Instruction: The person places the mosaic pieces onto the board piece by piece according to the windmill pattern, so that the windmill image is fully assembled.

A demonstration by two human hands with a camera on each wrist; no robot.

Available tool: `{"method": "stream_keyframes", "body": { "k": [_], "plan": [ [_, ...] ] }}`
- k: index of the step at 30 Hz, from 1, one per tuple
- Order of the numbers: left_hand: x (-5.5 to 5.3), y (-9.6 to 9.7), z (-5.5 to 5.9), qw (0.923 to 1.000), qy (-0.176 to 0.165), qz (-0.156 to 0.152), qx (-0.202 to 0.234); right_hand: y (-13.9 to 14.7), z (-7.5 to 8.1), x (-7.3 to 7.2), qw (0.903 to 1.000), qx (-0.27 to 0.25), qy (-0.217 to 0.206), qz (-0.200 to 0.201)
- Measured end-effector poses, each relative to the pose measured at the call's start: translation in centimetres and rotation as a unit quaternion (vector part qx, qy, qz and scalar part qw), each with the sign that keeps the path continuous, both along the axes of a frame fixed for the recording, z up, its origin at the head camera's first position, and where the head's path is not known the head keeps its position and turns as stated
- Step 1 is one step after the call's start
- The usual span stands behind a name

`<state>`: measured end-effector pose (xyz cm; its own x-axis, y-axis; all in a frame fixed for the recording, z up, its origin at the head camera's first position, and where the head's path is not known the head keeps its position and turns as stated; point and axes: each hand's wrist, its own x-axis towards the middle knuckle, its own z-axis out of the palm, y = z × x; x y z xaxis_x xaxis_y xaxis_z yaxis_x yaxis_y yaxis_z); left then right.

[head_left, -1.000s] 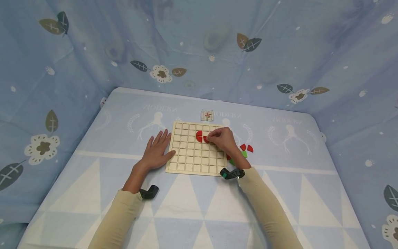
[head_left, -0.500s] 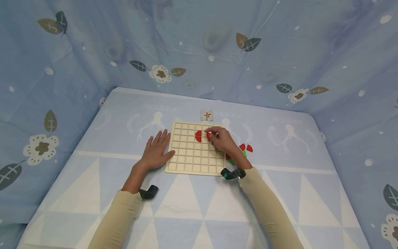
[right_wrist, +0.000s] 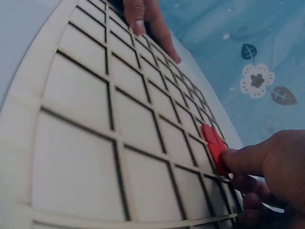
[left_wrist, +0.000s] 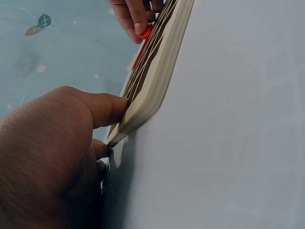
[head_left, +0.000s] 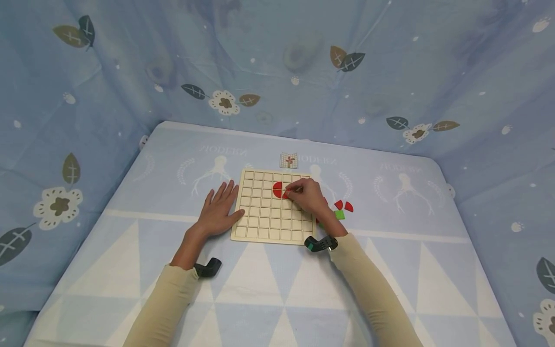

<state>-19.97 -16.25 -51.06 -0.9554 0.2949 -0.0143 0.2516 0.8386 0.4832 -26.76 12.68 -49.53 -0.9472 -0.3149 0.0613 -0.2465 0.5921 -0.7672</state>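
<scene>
A wooden grid board (head_left: 260,212) lies on the table. Two red quarter-circle pieces (head_left: 277,189) sit side by side in its cells, making a half disc. My right hand (head_left: 309,196) pinches another red quarter-circle piece (head_left: 285,194) between thumb and fingers, low over the board and right beside that half disc. In the right wrist view the thumb (right_wrist: 238,160) presses against the red piece. My left hand (head_left: 217,212) lies flat at the board's left side with fingers spread, its thumb (left_wrist: 112,109) resting on the rim.
Right of the board lie loose red quarter-circle pieces (head_left: 349,206) and a green square piece (head_left: 340,214), with others partly hidden behind my right forearm. A small card (head_left: 288,160) with a pinwheel pattern on a grid lies beyond the board's far edge.
My right hand shifts the red quarter-circle piece slightly away to the right, then back left against the half disc, turning it on the way. The left hand stays still.
</scene>
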Motion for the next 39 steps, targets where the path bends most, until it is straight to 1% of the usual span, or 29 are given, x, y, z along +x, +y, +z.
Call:
{"method": "stream_keyframes", "body": {
  "k": [4,8,11,15,18,22,24,27,30,33,35,37,39],
  "plan": [
    [-0.1,0.0,0.1,1.0000,-0.002,0.001,-0.008,0.1,0.0,0.1,0.9996,0.020,0.018,0.004],
    [0.0,-0.1,0.2,0.9999,-0.007,-0.001,-0.007,0.4,0.1,0.0,0.9999,0.008,0.009,0.011],
    [0.1,-0.1,0.5,0.9999,-0.011,0.000,-0.004,0.7,0.2,0.0,0.9992,0.021,0.006,0.033],
    [0.1,0.0,0.6,0.9999,-0.011,0.001,0.001,0.9,0.1,-0.2,0.9968,0.047,0.012,0.064],
    [0.1,0.0,0.5,0.9999,-0.010,0.001,0.003,1.2,0.2,-0.2,0.9966,0.039,0.014,0.072],
    [0.2,0.0,0.5,0.9999,-0.011,-0.002,0.005,2.0,0.7,-0.1,0.9979,0.018,0.021,0.059],
    [0.1,0.0,0.5,0.9999,-0.012,-0.003,0.005,2.6,1.1,0.0,0.9987,0.015,0.024,0.042],
    [0.1,-0.1,0.4,0.9999,-0.012,-0.003,0.006,3.8,1.8,0.0,0.9993,0.027,0.018,0.018],
    [0.0,-0.1,0.2,0.9999,-0.010,-0.003,0.006,5.3,2.4,0.2,0.9992,0.040,0.000,-0.009],
    [-0.1,-0.1,0.1,0.9999,-0.007,-0.003,0.007,6.9,2.7,0.5,0.9967,0.071,-0.012,-0.039],
    [-0.1,-0.1,0.1,0.9999,-0.007,-0.002,0.007,8.0,2.8,0.8,0.9938,0.097,-0.020,-0.050],
    [-0.1,-0.1,0.1,0.9999,-0.008,0.000,0.007,8.9,2.7,0.9,0.9901,0.132,-0.021,-0.044],
    [-0.1,-0.2,0.0,0.9999,-0.011,0.001,0.004,9.5,2.5,1.1,0.9863,0.162,-0.019,-0.021]
  ]
}}
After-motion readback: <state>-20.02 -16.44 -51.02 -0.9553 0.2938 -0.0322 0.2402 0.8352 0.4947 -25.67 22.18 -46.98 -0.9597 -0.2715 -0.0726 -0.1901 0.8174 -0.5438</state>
